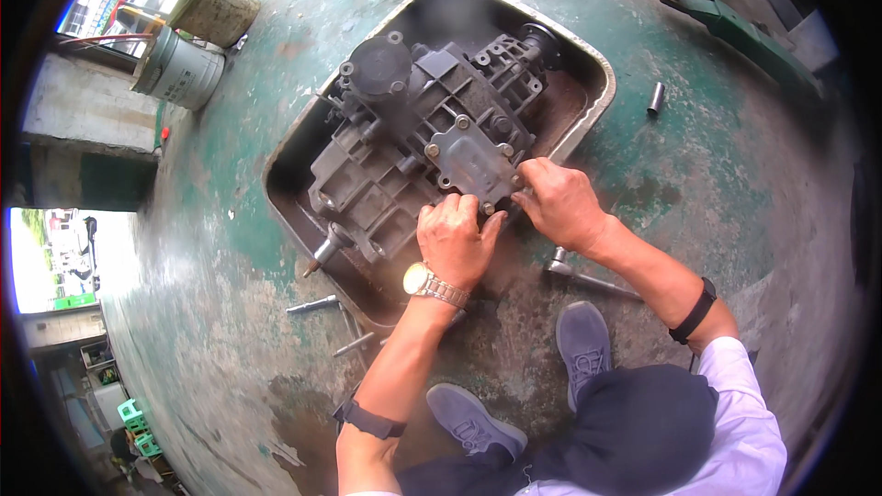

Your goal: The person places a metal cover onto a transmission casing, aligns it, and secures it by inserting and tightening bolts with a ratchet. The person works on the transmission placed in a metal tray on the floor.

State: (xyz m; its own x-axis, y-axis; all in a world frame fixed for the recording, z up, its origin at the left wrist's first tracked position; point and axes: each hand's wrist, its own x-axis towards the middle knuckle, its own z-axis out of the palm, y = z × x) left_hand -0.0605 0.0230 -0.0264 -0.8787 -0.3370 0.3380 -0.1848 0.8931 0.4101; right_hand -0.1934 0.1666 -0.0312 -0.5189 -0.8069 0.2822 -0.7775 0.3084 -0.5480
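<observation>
A big grey metal gearbox (354, 165) sat in a deep pan (604, 96) with a pale rim, and the pan was on the worn green floor (211, 303). On the near right part of the gearbox was a flat plate (473, 161) with bolts (461, 121) round its edge. Farther back was a round cap (379, 64), and a thin shaft (328, 248) stuck out at the near left.

Both hands were at the plate. The left hand (457, 239) was at its near edge, with the fingers bent down and the thumb out to the right. I cannot tell if its grip held anything — the fingertips were hidden. The right hand (562, 205) was at the right edge of the plate, close to a bolt. Its grip was narrow, with the fingers bent in, but I cannot tell if it was holding the plate or a bolt.

A shiny watch (439, 286) was on the left wrist. A long wrench (597, 283) lay on the floor, partly behind the right arm. Thin metal bars (312, 304) lay to the left of it, and a short metal tube (656, 98) was well off to the right of the pan. Two buckets (179, 71) stood far back on the left.
</observation>
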